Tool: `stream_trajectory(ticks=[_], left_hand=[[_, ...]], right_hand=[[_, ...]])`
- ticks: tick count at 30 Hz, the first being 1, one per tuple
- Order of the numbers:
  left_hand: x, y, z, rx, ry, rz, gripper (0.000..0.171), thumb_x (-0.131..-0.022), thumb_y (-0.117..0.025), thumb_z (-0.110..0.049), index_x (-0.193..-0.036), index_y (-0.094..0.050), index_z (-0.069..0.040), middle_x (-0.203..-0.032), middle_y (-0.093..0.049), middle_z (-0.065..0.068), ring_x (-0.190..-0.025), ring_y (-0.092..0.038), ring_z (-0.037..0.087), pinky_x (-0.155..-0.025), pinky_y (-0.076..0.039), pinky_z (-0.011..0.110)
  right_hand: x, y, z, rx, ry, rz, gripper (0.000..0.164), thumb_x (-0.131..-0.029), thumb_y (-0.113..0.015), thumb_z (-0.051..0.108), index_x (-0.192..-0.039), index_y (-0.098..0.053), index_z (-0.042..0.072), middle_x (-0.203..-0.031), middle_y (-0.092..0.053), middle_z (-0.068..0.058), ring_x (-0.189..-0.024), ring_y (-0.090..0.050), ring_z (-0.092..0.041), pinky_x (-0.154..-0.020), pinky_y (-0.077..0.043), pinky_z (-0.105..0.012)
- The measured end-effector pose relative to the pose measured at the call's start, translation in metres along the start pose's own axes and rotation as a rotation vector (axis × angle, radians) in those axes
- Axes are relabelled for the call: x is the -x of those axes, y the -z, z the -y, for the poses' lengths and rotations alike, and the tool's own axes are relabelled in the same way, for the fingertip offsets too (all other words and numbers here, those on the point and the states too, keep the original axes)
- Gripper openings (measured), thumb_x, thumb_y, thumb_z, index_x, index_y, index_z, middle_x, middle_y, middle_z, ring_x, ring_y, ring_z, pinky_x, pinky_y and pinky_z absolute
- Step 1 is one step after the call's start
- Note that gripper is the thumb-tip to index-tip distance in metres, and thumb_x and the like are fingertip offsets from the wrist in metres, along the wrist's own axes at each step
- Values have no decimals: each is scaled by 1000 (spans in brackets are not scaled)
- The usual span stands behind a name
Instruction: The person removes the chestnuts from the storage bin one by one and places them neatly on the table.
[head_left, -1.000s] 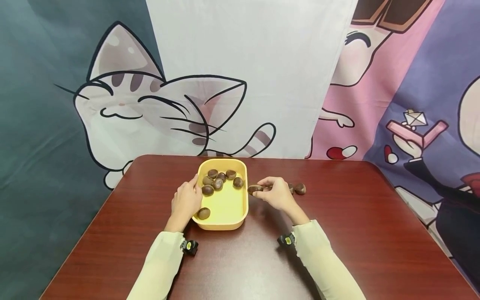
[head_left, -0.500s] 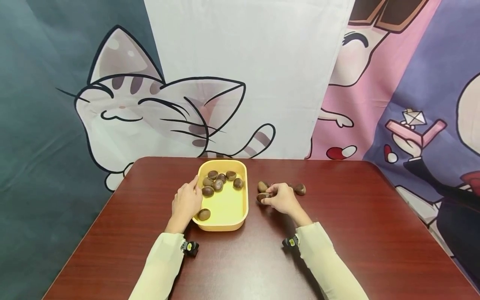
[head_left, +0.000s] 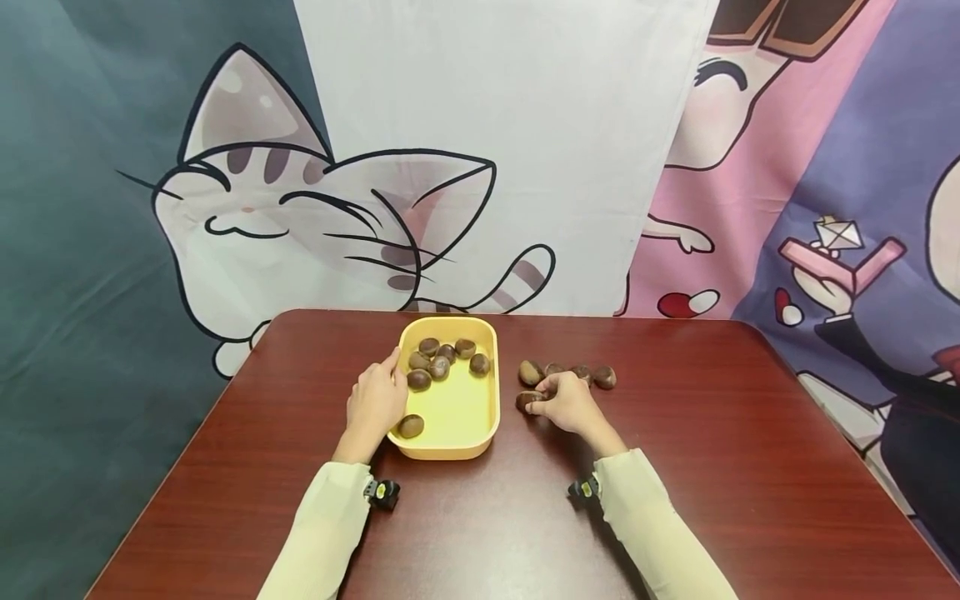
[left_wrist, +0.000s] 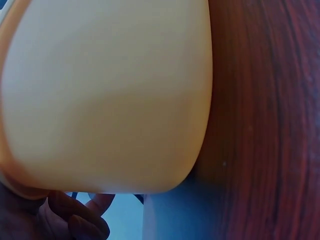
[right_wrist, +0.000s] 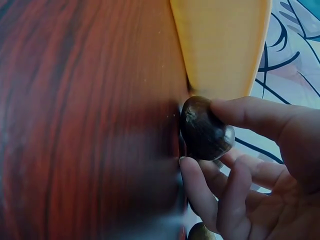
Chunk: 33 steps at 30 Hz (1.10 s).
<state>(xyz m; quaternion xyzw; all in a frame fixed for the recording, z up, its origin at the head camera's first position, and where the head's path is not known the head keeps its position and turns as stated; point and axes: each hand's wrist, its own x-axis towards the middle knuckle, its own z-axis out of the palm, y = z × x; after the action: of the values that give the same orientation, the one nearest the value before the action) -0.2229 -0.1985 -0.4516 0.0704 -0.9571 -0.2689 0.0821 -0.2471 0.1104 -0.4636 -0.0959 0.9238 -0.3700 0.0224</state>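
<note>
A yellow plastic box stands on the table with several brown chestnuts inside, most gathered toward its far end. One chestnut lies alone near the box's front left corner. My left hand grips the box's left rim; the left wrist view has the box wall with fingers curled at its end. To the right of the box, my right hand pinches a chestnut between thumb and fingers, low at the tabletop. Other chestnuts lie in a loose row just beyond that hand, partly hidden by it.
The dark red wooden table reaches back to a cartoon cloth backdrop. At the row's right end is another chestnut. Small black devices are strapped on both wrists.
My right hand has moved right, away from the box wall, and slightly nearer, with a chestnut at its fingertips. More of the row shows. The left hand stays at the rim.
</note>
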Motion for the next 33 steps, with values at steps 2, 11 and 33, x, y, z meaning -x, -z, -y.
stream_trajectory(ticks=[2, 11, 33], left_hand=[[0, -1, -1, 0, 1, -5, 49, -102, -43, -27, -151, -45, -24, -120, -64, 18, -84, -62, 44, -67, -50, 56], [-1, -2, -2, -7, 1, 6, 49, -103, -42, -28, -151, -45, -23, -120, -63, 18, -87, -63, 45, -68, -50, 57], [0, 0, -4, -21, 16, 9, 49, -103, -42, -28, -152, -44, -24, -122, -63, 17, -90, -63, 45, -71, -50, 58]], right_hand=[[0, 1, -2, 4, 7, 6, 18, -76, -83, 16, -84, -72, 5, -75, -66, 1, -80, -61, -20, -92, -43, -47], [2, 8, 3, 98, -40, -33, 27, -79, -78, 29, -98, -71, 11, -88, -71, 1, -86, -66, -21, -77, -51, -44], [-18, -39, 98, -114, 291, -28, 27, -85, -73, 8, -111, -70, 1, -109, -71, -15, -98, -69, -28, -80, -56, -37]])
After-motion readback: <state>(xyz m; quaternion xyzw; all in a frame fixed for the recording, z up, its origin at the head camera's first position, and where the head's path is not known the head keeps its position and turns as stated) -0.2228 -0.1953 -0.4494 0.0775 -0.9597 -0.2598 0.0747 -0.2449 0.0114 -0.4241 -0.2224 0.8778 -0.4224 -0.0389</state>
